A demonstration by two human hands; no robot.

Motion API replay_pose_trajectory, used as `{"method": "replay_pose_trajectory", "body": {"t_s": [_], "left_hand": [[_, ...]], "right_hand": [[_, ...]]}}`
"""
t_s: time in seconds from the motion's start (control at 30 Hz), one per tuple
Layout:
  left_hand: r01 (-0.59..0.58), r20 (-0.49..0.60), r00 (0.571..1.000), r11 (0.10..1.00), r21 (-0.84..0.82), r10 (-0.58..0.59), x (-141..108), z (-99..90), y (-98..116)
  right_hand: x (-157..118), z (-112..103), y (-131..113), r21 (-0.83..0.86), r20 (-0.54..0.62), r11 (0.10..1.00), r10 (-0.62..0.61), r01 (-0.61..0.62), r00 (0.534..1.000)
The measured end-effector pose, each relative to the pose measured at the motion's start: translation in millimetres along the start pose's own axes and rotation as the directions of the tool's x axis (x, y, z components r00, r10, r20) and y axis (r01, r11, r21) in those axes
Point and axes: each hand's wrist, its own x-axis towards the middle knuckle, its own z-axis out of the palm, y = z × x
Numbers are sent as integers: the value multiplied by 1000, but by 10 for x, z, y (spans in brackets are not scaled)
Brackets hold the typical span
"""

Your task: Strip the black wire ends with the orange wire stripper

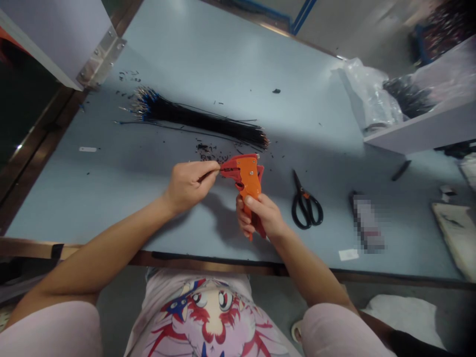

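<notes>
On the blue workbench [111, 193], your left hand [189, 186] has its fingers together, pinching a black wire [212, 172] into the orange wire stripper [248, 178]. Your right hand [262, 215] is clamped around the stripper's handle. Black wire bundle [193, 116] lies beyond; clear plastic bag [370, 94] sits far right, contents unclear.

The head-worn camera looks forward and down from above the person's chest [201, 317], across a pale blue workbench [223, 64]. It sits close over the left hand [189, 186] and right hand [262, 218], with the bench's near edge [208, 265] low in frame and far edge [260, 29] at the top.
</notes>
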Motion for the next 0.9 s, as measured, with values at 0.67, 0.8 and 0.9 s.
{"method": "replay_pose_trajectory", "body": {"t_s": [0.67, 0.8, 0.9], "left_hand": [[238, -11, 970, 964, -117, -241, 47, 44, -197], [194, -8, 981, 975, -104, -196, 45, 40, -177], [179, 8, 984, 978, -107, -179, 36, 43, -131]], "right_hand": [[65, -150, -57, 56, -60, 997, 54, -51, 997], [48, -140, -59, 27, -13, 999, 42, -42, 999], [32, -117, -54, 5, 19, 999, 45, -46, 999]]}}
